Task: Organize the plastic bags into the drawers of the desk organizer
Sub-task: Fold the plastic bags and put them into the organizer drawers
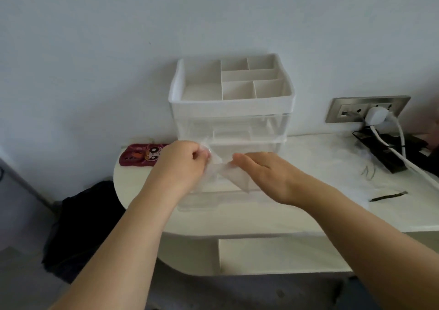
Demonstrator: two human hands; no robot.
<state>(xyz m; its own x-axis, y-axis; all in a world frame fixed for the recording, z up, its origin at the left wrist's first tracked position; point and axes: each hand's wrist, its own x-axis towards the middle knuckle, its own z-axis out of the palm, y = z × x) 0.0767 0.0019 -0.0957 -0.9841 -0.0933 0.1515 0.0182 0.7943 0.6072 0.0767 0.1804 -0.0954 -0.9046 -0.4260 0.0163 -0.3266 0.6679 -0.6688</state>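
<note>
Plastic bag (237,179), clear and twisted, stretches between both hands, over a see-through drawer (204,202) pulled out of the organizer (230,110). Well left of the left hand a red pouch (142,156) lies on the worktop (285,214). The left hand (183,160) is curled tight, gripping the bag's crumpled end. The right hand (263,174) lies flatter, its fingers nearly straight and touching the bag's other end. What the drawer holds cannot be told. Behind the hands, the organizer's top tray is split into several compartments. Right of the right hand lie a black strip (389,196) and a black box (384,152), and a white plug (377,116) sits in a wall socket (344,110).
</note>
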